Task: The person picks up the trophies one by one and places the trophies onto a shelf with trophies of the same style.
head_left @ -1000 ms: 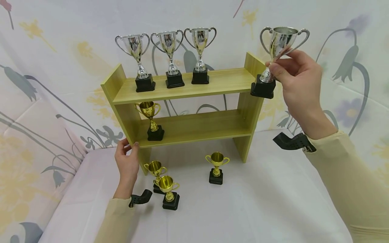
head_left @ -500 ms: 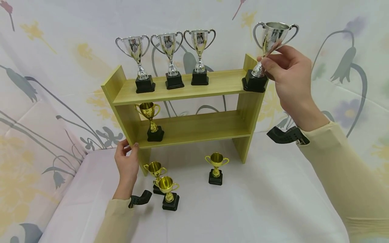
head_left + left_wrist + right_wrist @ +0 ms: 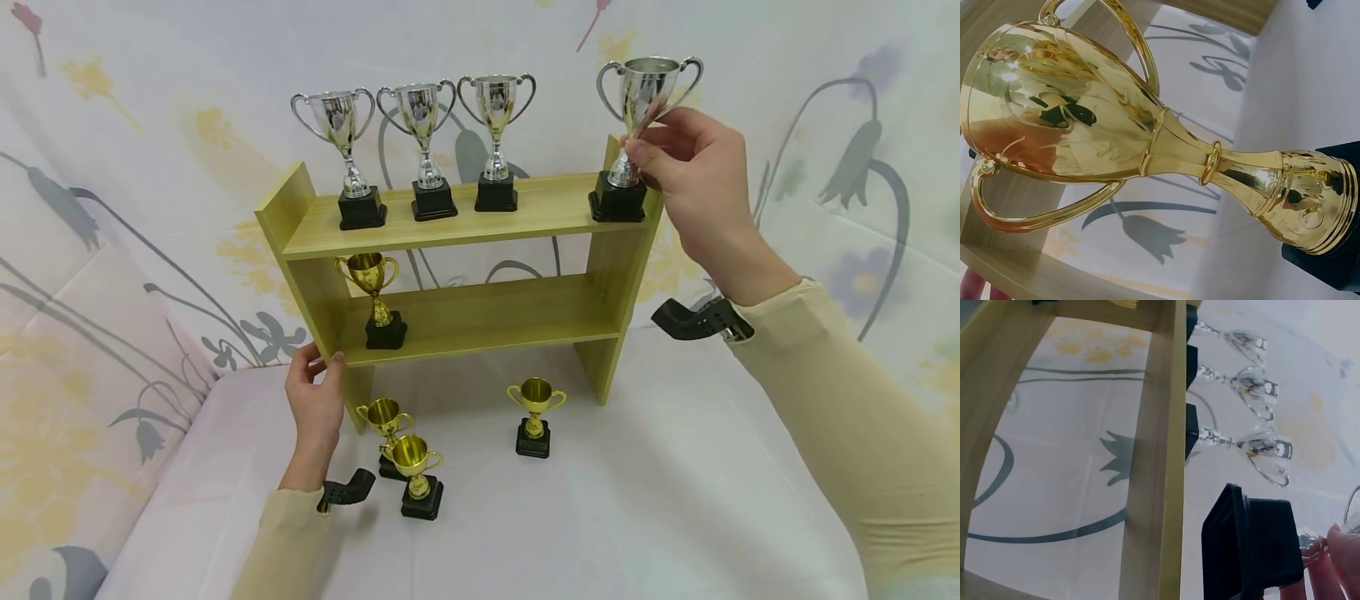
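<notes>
My right hand [image 3: 697, 175] pinches a silver trophy cup [image 3: 647, 92] by its stem, upright at the right end of the top shelf. In the right wrist view, the trophy's black base [image 3: 1272, 544] shows its hollow underside, apart from the shelf edge. My left hand [image 3: 315, 408] grips the left side panel of the wooden shelf unit [image 3: 487, 312], thumb on the front edge. Three silver trophies [image 3: 495, 104] stand in a row on the top board. One gold trophy [image 3: 367, 271] stands at the left of the middle board.
Two gold trophies, a front one [image 3: 411, 454] and a rear one [image 3: 382, 414], stand close together on the white tablecloth [image 3: 600, 508] by the left hand. Another gold trophy [image 3: 536, 393] stands farther right. A flower-printed cloth [image 3: 810, 192] hangs behind the shelf unit.
My right hand has carried the silver trophy leftward and slightly up, from beside the shelf unit's right panel to the right end of the top board. The left hand stays in place.
</notes>
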The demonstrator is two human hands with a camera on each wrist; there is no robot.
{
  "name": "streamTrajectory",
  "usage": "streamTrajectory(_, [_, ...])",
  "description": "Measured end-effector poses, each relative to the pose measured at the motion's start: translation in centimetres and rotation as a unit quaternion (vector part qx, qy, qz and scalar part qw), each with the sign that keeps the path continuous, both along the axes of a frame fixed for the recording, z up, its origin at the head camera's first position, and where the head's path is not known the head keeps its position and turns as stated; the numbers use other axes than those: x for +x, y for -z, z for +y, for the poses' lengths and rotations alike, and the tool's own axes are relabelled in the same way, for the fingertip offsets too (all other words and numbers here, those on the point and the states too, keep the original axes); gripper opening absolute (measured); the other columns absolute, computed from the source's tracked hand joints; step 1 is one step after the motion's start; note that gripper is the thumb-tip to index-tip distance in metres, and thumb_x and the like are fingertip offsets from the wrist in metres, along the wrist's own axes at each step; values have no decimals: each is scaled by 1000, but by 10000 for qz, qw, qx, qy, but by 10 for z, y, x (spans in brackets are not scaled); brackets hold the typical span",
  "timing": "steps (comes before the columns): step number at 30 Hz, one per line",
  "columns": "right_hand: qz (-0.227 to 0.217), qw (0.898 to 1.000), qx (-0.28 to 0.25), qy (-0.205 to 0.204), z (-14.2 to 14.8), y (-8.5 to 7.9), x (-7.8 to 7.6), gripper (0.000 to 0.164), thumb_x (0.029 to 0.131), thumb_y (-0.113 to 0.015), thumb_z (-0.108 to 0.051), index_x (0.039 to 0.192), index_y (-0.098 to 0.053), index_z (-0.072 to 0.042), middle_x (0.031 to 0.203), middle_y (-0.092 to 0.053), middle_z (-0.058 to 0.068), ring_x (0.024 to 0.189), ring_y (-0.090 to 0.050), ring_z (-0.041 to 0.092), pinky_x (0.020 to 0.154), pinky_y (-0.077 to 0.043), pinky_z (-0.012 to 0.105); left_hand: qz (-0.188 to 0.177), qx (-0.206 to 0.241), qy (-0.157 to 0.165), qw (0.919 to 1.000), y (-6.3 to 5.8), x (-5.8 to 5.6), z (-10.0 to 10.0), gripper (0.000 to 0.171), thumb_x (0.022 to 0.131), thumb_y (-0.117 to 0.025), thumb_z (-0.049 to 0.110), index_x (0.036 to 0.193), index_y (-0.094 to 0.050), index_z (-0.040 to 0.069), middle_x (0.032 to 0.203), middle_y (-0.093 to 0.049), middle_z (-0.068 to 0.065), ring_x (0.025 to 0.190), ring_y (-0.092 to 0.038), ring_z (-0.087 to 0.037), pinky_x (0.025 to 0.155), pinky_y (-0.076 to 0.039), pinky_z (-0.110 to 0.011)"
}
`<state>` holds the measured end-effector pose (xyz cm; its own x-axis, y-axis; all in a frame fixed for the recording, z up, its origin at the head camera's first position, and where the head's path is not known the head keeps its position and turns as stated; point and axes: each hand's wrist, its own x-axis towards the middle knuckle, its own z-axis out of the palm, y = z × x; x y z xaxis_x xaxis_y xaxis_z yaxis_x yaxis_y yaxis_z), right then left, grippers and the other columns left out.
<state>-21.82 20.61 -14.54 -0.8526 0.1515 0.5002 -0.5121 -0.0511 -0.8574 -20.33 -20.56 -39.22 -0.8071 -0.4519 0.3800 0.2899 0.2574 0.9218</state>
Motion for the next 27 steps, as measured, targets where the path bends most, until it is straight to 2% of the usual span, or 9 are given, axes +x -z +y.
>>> streamTrajectory(9, [-131,9998,155,40,-6,-3,-3,28,86,-74,-1,113,-70,-8,99,-69,7,99,-64,20,83,-53,24,108,82,123,9998,-1,0,1,29,99,-58,12,126,-60,1,110,-55,3,101,-52,-12,77,-49,-20])
streamTrajectory(17, [-208,9998,33,-25,-14,-10,-9,30,86,-74,-2,114,-67,-9,100,-69,8,102,-66,22,82,-52,26,121,16,110,9999,-25,19,14,30,99,-54,7,125,-57,-7,107,-54,3,99,-51,-11,78,-47,-18])
streamTrajectory(22, [-294,9995,137,10,-20,-10,-13,30,89,-72,-3,117,-65,-8,102,-68,7,104,-65,21,87,-51,27,123,16,99,9999,-28,21,15,30,99,-54,8,125,-57,-7,107,-53,5,99,-51,-10,79,-47,-18])
streamTrajectory(27, [-329,9993,164,114,-24,-10,-19,26,89,-71,-2,114,-65,-9,101,-68,7,102,-64,20,83,-48,28,138,24,121,9998,-29,22,16,29,98,-54,6,125,-57,-7,107,-53,3,99,-51,-12,79,-47,-19])
